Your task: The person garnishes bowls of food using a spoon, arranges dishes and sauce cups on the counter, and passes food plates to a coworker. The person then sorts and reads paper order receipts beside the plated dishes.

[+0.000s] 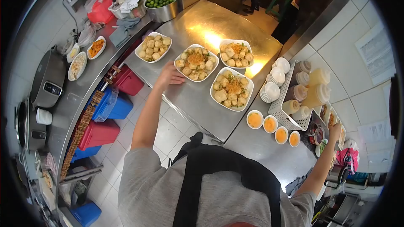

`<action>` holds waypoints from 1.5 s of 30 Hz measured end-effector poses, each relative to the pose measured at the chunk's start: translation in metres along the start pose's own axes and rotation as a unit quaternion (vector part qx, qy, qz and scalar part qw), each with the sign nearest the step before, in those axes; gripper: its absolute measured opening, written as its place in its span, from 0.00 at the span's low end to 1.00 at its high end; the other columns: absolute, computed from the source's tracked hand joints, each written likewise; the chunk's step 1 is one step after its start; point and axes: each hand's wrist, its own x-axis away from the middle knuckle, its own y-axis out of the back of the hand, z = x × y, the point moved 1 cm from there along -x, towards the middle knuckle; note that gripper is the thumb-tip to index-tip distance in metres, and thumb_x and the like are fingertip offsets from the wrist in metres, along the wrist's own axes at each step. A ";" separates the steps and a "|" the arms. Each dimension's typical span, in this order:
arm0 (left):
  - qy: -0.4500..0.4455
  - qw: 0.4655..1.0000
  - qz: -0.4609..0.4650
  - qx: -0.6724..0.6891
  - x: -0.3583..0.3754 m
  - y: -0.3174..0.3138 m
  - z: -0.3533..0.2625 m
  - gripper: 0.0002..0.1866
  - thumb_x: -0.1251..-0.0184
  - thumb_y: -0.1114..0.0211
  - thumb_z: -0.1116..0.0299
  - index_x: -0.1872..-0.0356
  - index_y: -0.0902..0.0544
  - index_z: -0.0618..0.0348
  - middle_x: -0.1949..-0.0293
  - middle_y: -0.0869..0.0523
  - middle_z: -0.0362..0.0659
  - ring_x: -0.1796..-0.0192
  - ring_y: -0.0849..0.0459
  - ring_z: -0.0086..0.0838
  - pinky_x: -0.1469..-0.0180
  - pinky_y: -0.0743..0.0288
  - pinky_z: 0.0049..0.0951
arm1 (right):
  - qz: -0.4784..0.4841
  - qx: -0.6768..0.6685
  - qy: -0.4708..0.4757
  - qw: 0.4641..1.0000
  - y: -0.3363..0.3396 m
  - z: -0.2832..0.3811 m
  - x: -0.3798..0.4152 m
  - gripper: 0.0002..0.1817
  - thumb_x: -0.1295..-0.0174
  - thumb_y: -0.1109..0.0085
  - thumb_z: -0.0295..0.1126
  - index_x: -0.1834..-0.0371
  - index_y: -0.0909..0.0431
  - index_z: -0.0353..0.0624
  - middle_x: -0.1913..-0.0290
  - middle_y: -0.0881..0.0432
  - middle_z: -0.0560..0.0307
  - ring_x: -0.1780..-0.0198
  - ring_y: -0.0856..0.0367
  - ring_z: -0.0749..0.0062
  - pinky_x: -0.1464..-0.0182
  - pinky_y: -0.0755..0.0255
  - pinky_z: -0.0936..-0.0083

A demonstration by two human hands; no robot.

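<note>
My left hand (170, 75) is at the near left side of a white bowl (196, 63) of round dumpling-like balls topped with golden crumbs. Its fingers are stretched out by the rim and hold nothing. Two more crumb-topped bowls, one nearer (232, 89) and one farther back (236, 54), stand to the right. A fourth bowl (153, 47), at the left, has the same balls without crumbs. Far right, my right hand (335, 131) reaches into a row of food containers (341, 136). Its fingers look closed, and what they hold is hidden.
Small cups of orange soup (254, 119) line the right counter. Behind them are stacked white cups (271, 90) and a white basket (290, 115) of sauce bottles. A metal pot of green limes (161, 6) stands back left. Many skewers (84, 132) line the left counter's edge.
</note>
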 end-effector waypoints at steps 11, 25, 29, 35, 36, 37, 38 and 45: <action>-0.176 0.951 -0.120 0.225 -0.091 0.130 0.048 0.23 0.31 0.57 0.61 0.41 0.38 0.66 0.44 0.29 0.53 0.44 0.28 0.42 0.40 0.32 0.39 | 0.045 0.021 -0.066 0.997 -0.001 -0.016 0.003 0.16 0.41 0.54 0.41 0.60 0.22 0.43 0.59 0.20 0.46 0.56 0.21 0.55 0.57 0.27 0.59; -0.105 0.992 -0.058 0.031 0.078 -0.001 -0.072 0.21 0.36 0.50 0.64 0.46 0.33 0.67 0.57 0.20 0.52 0.63 0.17 0.30 0.72 0.22 0.18 | 0.057 0.050 0.038 0.996 0.012 -0.025 -0.011 0.09 0.51 0.48 0.27 0.67 0.22 0.40 0.67 0.18 0.45 0.63 0.18 0.56 0.65 0.23 0.65; -0.109 0.980 0.164 -0.017 0.122 -0.150 -0.099 0.22 0.39 0.50 0.67 0.44 0.36 0.66 0.58 0.19 0.49 0.66 0.17 0.28 0.76 0.26 0.17 | 0.070 -0.026 -0.007 0.997 -0.001 -0.015 -0.018 0.11 0.51 0.48 0.29 0.65 0.22 0.39 0.64 0.18 0.44 0.59 0.19 0.54 0.61 0.24 0.62; -0.037 0.931 0.362 -0.023 0.150 -0.330 -0.100 0.28 0.44 0.54 0.72 0.38 0.42 0.62 0.56 0.21 0.52 0.65 0.16 0.34 0.76 0.22 0.23 | 0.086 -0.202 -0.120 0.968 -0.028 -0.019 -0.035 0.15 0.51 0.48 0.31 0.60 0.22 0.38 0.56 0.21 0.40 0.53 0.22 0.49 0.53 0.28 0.59; -0.016 0.921 0.388 -0.030 0.148 -0.351 -0.095 0.29 0.45 0.55 0.73 0.38 0.42 0.62 0.56 0.21 0.52 0.65 0.16 0.35 0.74 0.21 0.24 | 0.085 -0.201 -0.119 0.969 -0.029 -0.024 -0.036 0.15 0.51 0.48 0.31 0.60 0.22 0.38 0.56 0.21 0.40 0.53 0.22 0.49 0.53 0.28 0.59; 0.003 0.910 0.413 -0.037 0.147 -0.371 -0.091 0.30 0.46 0.55 0.74 0.37 0.43 0.62 0.56 0.21 0.52 0.65 0.16 0.35 0.72 0.19 0.26 | 0.093 -0.214 -0.123 0.965 -0.029 -0.029 -0.039 0.15 0.51 0.48 0.30 0.60 0.22 0.38 0.56 0.22 0.39 0.53 0.23 0.49 0.52 0.28 0.59; 0.019 0.902 0.430 -0.042 0.151 -0.392 -0.091 0.29 0.46 0.56 0.74 0.38 0.43 0.62 0.57 0.21 0.53 0.66 0.16 0.36 0.70 0.18 0.27 | 0.102 -0.226 -0.128 0.960 -0.028 -0.033 -0.042 0.15 0.52 0.48 0.30 0.60 0.22 0.37 0.56 0.22 0.39 0.52 0.23 0.49 0.52 0.29 0.59; 0.071 0.869 0.484 -0.079 0.128 -0.502 -0.063 0.19 0.46 0.57 0.77 0.50 0.40 0.66 0.61 0.22 0.59 0.66 0.16 0.36 0.66 0.18 0.27 | 0.085 -0.258 -0.099 0.957 -0.001 -0.076 -0.045 0.11 0.54 0.48 0.31 0.70 0.18 0.41 0.63 0.19 0.43 0.58 0.21 0.51 0.55 0.27 0.62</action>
